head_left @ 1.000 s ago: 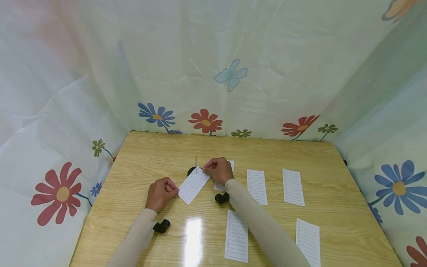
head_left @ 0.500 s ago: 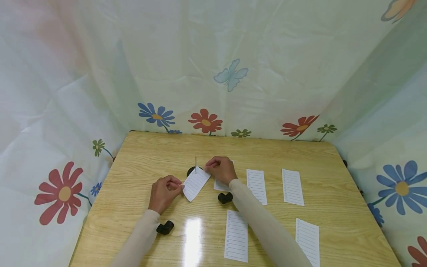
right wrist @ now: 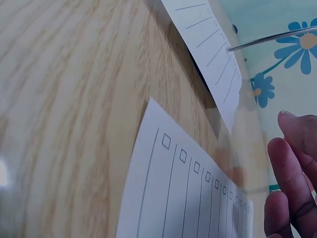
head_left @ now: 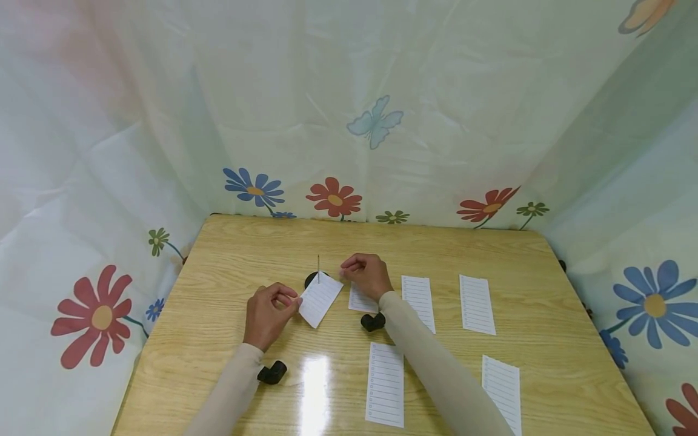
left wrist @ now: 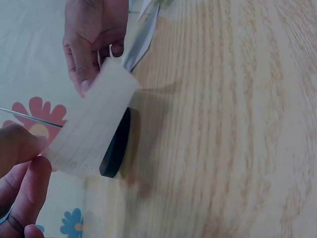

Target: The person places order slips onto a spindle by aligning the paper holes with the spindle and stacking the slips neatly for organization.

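Observation:
A lined paper sheet (head_left: 320,301) hangs on the thin metal rod of a bill spike (head_left: 319,265), tilted above its round black base (left wrist: 117,148). The rod meets the sheet near one edge in the right wrist view. My left hand (head_left: 269,316) pinches the sheet's left corner between thumb and index finger (left wrist: 34,176). My right hand (head_left: 369,276) is just off the sheet's other end, fingers loosely bent and holding nothing. Under that hand lies another checklist sheet (right wrist: 188,198), partly hidden.
More lined sheets lie on the wooden table (head_left: 245,242): two at the right rear (head_left: 418,303), one front centre (head_left: 385,384) and one front right (head_left: 501,390). Black wrist devices (head_left: 373,321) sit at both wrists. A flowered curtain (head_left: 283,121) encloses the table.
My right hand has let go of the sheet and drawn off to the right. My left hand has moved a little right, and the sheet's near part has bent.

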Tool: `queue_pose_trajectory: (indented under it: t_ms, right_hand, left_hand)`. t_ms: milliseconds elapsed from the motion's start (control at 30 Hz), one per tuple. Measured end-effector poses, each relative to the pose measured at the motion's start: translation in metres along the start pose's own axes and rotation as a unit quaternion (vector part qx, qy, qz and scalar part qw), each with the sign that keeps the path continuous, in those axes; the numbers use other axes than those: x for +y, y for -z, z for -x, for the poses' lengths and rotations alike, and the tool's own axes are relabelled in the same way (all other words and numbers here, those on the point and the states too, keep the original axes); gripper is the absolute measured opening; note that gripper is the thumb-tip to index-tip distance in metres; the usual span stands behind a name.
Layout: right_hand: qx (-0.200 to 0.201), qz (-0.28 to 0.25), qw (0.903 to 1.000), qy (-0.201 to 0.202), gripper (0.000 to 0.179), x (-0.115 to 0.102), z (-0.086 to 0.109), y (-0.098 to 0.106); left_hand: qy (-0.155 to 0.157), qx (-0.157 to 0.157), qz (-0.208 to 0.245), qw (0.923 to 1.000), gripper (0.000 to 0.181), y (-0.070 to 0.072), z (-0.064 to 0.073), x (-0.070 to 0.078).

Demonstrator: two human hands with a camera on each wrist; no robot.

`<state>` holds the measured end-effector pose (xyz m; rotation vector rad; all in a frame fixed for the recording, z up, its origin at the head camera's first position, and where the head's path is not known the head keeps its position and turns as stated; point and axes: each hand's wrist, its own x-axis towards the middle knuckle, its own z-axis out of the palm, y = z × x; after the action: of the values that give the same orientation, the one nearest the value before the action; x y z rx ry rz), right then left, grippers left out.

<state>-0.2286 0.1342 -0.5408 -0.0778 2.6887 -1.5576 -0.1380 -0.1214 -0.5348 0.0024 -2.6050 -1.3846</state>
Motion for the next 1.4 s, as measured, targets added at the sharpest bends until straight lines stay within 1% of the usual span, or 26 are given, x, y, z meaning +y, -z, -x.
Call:
queue_pose_trajectory:
  t_ms: [100, 267, 433, 600, 767, 967, 1133, 1400]
  right_hand:
    - [0.001, -0.002, 1.0000, 0.000, 0.005, 0.004, -0.001, 0.003]
    - [0.002, -0.005, 1.0000, -0.002, 0.006, 0.006, -0.002, 0.008]
    - [0.003, -0.002, 1.0000, -0.007, 0.007, 0.006, 0.000, 0.011]
    - [0.001, -0.004, 0.9999, -0.012, 0.007, 0.009, 0.000, 0.014]
    - [0.002, -0.008, 0.9999, -0.013, 0.009, 0.014, 0.000, 0.019]
    - [0.008, -0.008, 0.9999, -0.004, 0.009, 0.017, -0.001, 0.023]
    - [0.011, -0.011, 0.9999, -0.007, 0.008, 0.018, 0.000, 0.026]
    - [0.019, -0.008, 0.9997, -0.011, 0.008, 0.021, -0.001, 0.031]
  left_hand:
    - [0.004, 0.000, 0.003, 1.0000, 0.014, 0.002, 0.000, 0.002]
    - [-0.003, 0.007, 0.005, 1.0000, 0.014, 0.003, 0.000, 0.005]
    - [-0.010, 0.009, 0.003, 0.9999, 0.014, 0.001, 0.002, 0.006]
    - [-0.009, 0.005, 0.020, 0.9997, 0.013, -0.001, 0.004, 0.009]
    - [-0.013, 0.001, 0.033, 0.9994, 0.011, -0.007, 0.005, 0.013]
    - [-0.021, 0.006, 0.042, 0.9989, 0.011, -0.016, 0.005, 0.014]
    - [-0.018, 0.004, 0.055, 0.9983, 0.012, -0.022, 0.007, 0.016]
    - [-0.021, -0.006, 0.055, 0.9983, 0.012, -0.033, 0.007, 0.016]
